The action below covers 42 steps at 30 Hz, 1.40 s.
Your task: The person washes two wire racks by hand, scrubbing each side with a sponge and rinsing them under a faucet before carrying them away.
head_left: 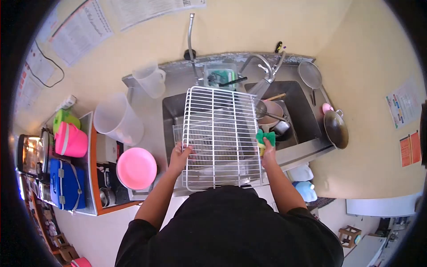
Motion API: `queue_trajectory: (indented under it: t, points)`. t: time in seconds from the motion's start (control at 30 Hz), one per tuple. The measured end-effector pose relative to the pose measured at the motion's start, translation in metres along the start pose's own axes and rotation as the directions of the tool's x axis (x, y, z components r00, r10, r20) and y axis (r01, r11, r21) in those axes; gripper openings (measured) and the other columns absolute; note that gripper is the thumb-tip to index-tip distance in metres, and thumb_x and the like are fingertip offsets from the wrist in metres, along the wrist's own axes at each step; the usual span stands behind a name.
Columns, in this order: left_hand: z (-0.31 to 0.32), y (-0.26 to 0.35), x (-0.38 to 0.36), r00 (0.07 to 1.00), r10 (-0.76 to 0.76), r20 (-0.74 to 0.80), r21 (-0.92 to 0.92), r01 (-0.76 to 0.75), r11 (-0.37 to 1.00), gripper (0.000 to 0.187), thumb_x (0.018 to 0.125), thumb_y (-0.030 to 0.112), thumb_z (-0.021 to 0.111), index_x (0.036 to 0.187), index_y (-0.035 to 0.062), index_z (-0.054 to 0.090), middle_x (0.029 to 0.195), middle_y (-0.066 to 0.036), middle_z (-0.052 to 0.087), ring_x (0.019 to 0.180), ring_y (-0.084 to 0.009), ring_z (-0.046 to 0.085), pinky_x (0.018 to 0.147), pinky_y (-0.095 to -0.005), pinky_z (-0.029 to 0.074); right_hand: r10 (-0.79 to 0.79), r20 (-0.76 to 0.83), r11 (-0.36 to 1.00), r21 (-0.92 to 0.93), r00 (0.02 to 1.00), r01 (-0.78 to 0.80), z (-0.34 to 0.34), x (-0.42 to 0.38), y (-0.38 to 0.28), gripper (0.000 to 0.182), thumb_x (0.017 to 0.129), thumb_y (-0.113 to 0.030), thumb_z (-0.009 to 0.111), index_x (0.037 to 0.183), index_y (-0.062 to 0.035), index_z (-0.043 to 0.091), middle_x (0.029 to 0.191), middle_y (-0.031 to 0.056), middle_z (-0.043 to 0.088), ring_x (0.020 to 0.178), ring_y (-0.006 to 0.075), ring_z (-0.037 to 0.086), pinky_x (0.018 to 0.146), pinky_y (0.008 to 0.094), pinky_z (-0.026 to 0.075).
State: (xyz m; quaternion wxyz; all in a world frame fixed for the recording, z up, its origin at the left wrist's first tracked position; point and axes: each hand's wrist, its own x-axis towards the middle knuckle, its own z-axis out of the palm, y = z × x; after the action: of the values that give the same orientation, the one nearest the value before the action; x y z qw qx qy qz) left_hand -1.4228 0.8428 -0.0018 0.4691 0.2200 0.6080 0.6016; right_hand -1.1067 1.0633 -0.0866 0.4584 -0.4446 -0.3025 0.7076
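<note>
A white wire rack [214, 147] is held over the left sink basin [174, 107], its near edge close to my body. My left hand [179, 156] grips the rack's left side, fingers wrapped round the wires. At the rack's right side, my right hand [268, 153] is closed on a green and yellow sponge [266, 137], which touches the rack's edge wires. More wire grid shows through the rack, lower in the basin. In the right basin [307, 116] lie a pot [272, 111], a ladle and other cookware, partly hidden by the rack.
A faucet [269, 75] rises behind the basins. Left of them stand a clear jug [151, 80], a large translucent container [118, 119] and a pink basin [137, 168]. A strainer [310, 74] and a wok [336, 129] are at the right. A plastic tub [221, 69] sits behind the rack.
</note>
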Motion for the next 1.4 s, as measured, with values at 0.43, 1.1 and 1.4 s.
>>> queue_trajectory:
  t: [0.43,1.1,1.4]
  points:
    - [0.108,-0.116,0.045,0.946,-0.318,-0.057,-0.002,0.319,0.948,0.031,0.100,0.028,0.053,0.114,0.0033,0.040,0.094,-0.014,0.062,0.061,-0.0219,0.064,0.048,-0.0355,0.054,-0.328,0.260,0.487,-0.777,0.908,0.399,-0.060,0.066,-0.066,0.030,0.094,-0.019,0.058,0.116,0.0003,0.054,0.097,0.0147,0.064,0.085,0.0313,0.062,0.077,0.0381,0.050]
    - [0.106,-0.118,0.130,0.983,0.159,-0.097,0.803,-0.017,0.596,0.043,0.099,0.036,0.046,0.115,-0.0033,0.053,0.083,-0.032,0.064,0.086,-0.0501,0.061,0.074,-0.0562,0.048,-0.113,0.717,-0.181,-0.695,0.688,0.696,0.011,0.222,-0.063,0.041,0.079,-0.006,0.067,0.118,-0.0025,0.055,0.110,0.0237,0.055,0.101,0.0382,0.055,0.088,0.0447,0.045]
    - [0.126,-0.105,0.142,0.989,0.029,-0.144,0.859,0.110,0.500,0.044,0.100,0.039,0.041,0.114,-0.0001,0.057,0.086,-0.031,0.065,0.089,-0.0483,0.062,0.078,-0.0559,0.049,0.431,0.884,0.430,-0.027,-0.179,0.903,-0.009,0.029,-0.012,0.042,0.088,-0.005,0.061,0.130,-0.0044,0.055,0.135,0.0181,0.052,0.131,0.0332,0.045,0.108,0.0426,0.036]
